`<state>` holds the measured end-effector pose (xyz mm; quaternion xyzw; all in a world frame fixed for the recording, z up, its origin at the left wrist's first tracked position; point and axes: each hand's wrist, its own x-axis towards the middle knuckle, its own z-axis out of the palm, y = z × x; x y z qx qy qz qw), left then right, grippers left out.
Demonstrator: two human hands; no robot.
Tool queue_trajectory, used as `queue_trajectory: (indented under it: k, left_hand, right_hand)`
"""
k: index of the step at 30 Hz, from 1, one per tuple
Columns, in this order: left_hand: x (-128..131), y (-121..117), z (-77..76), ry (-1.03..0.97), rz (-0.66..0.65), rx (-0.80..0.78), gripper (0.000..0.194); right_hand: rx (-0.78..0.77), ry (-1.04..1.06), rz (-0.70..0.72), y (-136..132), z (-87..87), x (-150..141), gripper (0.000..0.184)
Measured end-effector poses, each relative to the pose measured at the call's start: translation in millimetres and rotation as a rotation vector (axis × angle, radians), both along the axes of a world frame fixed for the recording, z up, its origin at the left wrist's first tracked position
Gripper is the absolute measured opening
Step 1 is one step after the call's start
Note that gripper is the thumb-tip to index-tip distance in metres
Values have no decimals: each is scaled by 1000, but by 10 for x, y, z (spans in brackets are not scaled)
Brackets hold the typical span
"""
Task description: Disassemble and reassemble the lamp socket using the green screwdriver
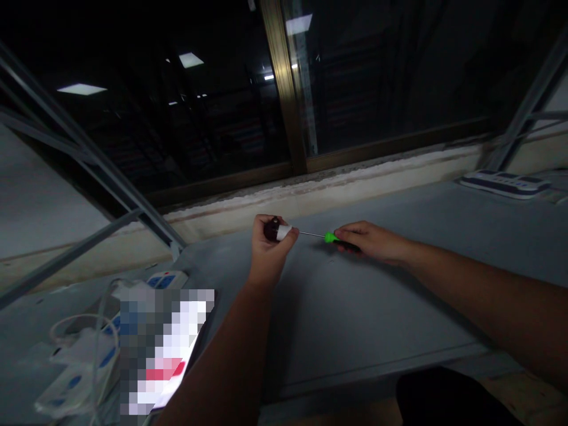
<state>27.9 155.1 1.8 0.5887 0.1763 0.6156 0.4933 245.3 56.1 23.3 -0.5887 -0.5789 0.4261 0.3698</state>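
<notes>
My left hand (269, 248) is closed around a small dark and white object (277, 231), held a little above the grey table (355, 302). My right hand (371, 241) grips the black and green handle of a thin screwdriver (329, 237). Its metal shaft runs left and its tip meets the white end of the small object. Both forearms reach in from the bottom of the view.
White power strips with blue switches and a coil of white cable (84, 349) lie at the left, beside a blurred-out flat item. Another power strip (506, 182) sits at the far right. A dark window and its sill (310, 189) run behind the table; metal frame bars stand on both sides.
</notes>
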Motion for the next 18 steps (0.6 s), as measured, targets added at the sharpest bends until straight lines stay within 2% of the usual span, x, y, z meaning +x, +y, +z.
queue_trajectory:
  k: [2, 3, 7, 9, 12, 18]
  left_hand:
    - [-2, -12, 1, 55, -4, 4, 44]
    - [-3, -17, 1, 75, -4, 4, 43]
    - [4, -19, -4, 71, 20, -10, 42]
    - [13, -11, -11, 52, 26, -16, 44]
    - [17, -3, -19, 19, 21, -26, 47]
    - [-34, -15, -23, 5, -66, -22, 47]
  right_hand:
    - [-110, 51, -5, -9, -2, -6, 58]
    - [-91, 43, -4, -14, -7, -8, 56]
    - [344, -158, -45, -26, -50, -7, 42]
    - [418, -192, -63, -29, -67, -12, 37]
    - [294, -56, -9, -42, -57, -42, 41]
    - [-87, 187, 45, -88, 44, -52, 46]
